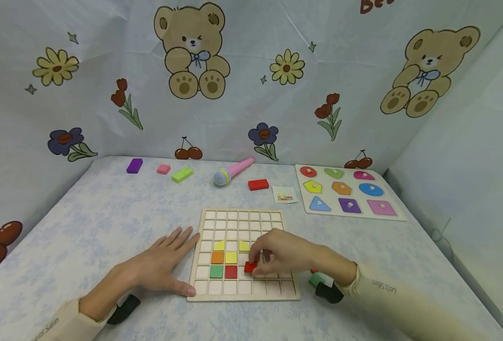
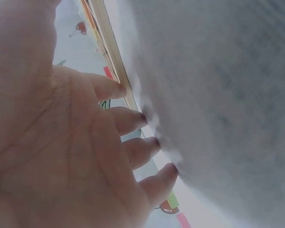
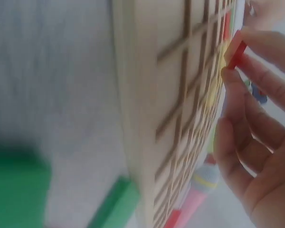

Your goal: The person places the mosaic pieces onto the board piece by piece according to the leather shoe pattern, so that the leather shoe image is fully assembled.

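A wooden grid board (image 1: 242,298) lies on the table with small coloured tiles in some squares. Two yellow corner-cut tiles, the left one (image 1: 219,246) and the right one (image 1: 244,246), sit above an orange tile (image 1: 217,257) and a yellow square (image 1: 231,257). Below those are a green tile (image 1: 216,271) and a red tile (image 1: 231,272). My right hand (image 1: 283,253) pinches a small red block (image 3: 235,50) between thumb and fingertips, close over the squares right of that red tile. Fingers spread, my left hand (image 1: 162,263) rests along the board's left edge, thumb at the near corner.
Behind the board lie a purple block (image 1: 134,166), a pink block (image 1: 163,169), a lime block (image 1: 182,174), a pink toy microphone (image 1: 238,167), a red block (image 1: 258,184) and a pattern card (image 1: 284,194). A shape puzzle (image 1: 398,215) lies back right. Green blocks (image 3: 115,204) lie beside the board's right edge.
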Tool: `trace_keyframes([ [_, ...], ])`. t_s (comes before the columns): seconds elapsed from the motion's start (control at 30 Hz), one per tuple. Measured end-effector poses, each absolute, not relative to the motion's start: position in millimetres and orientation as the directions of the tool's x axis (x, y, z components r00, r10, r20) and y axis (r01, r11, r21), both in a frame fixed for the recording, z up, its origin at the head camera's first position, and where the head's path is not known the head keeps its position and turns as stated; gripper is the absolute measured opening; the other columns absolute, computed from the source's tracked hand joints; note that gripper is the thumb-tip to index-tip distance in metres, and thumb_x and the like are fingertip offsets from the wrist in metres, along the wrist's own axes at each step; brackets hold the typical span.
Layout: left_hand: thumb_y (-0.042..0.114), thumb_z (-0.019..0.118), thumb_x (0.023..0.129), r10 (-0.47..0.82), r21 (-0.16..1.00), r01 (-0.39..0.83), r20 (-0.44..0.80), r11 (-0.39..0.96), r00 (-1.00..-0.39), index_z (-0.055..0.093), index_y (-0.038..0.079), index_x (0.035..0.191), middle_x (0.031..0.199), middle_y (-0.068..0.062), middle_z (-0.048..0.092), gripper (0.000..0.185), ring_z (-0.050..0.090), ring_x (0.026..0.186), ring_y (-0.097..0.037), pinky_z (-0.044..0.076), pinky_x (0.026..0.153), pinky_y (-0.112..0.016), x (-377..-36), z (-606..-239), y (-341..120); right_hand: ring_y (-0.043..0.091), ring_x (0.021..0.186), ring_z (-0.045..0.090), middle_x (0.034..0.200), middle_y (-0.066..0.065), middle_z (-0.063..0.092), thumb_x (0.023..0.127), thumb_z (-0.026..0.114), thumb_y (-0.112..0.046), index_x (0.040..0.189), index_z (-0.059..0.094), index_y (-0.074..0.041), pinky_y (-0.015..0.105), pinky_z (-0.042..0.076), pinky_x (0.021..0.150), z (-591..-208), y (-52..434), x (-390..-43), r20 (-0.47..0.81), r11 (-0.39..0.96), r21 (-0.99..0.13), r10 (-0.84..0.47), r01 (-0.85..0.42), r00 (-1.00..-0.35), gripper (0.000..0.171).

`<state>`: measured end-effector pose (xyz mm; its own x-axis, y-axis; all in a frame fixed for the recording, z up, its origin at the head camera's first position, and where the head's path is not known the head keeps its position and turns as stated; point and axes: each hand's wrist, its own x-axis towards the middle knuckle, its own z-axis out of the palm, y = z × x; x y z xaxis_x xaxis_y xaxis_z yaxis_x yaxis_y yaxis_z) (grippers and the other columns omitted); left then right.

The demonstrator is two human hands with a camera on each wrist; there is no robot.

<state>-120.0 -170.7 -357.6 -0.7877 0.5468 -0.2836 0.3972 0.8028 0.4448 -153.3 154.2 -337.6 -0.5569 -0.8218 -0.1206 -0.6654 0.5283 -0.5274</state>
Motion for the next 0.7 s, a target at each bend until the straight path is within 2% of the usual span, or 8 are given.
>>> trace_keyframes([
  [0.27, 0.076, 0.07, 0.072, 0.54, 0.434, 0.395, -0.285, 0.81, -0.792, 0.014, 0.01, 0.162, 0.168, -0.018, 0.005, 0.125, 0.0, 0.154, -0.045, 0.009, 0.118, -0.068, -121.2, -359.6, -170.6, -0.001, 0.074, 0.055, 0.095, -0.014, 0.07, 0.091, 0.077, -0.029, 0.108, 0.078, -0.021, 0.013, 0.046, 0.068, -341.4, 136.3, -135.8, -0.092, 0.558, -0.342, -0.821, -0.756, -0.564, 0.02],
  [0.5, 0.076, 0.07, 0.073, 0.551, 0.444, 0.404, -0.274, 0.799, -0.788, 0.014, 0.009, 0.162, 0.168, -0.019, 0.006, 0.125, 0.001, 0.153, -0.047, 0.009, 0.117, -0.069, -120.1, -360.0, -171.5, 0.0, 0.083, 0.054, 0.096, -0.013, 0.065, 0.091, 0.076, -0.03, 0.098, 0.082, -0.023, 0.014, 0.047, 0.07, -341.6, 134.9, -134.7, -0.102, 0.556, -0.287, -0.827, -0.78, -0.552, 0.012],
  [0.7, 0.077, 0.069, 0.073, 0.541, 0.428, 0.4, -0.285, 0.81, -0.791, 0.014, 0.01, 0.162, 0.168, -0.018, 0.005, 0.125, 0.001, 0.154, -0.045, 0.01, 0.118, -0.068, -122.0, -359.9, -170.6, 0.008, 0.097, 0.051, 0.112, -0.006, 0.061, 0.098, 0.066, -0.033, 0.113, 0.078, -0.026, 0.018, 0.049, 0.077, -336.1, 146.3, -126.7, -0.095, 0.516, -0.168, -0.857, -0.84, -0.507, 0.02],
])
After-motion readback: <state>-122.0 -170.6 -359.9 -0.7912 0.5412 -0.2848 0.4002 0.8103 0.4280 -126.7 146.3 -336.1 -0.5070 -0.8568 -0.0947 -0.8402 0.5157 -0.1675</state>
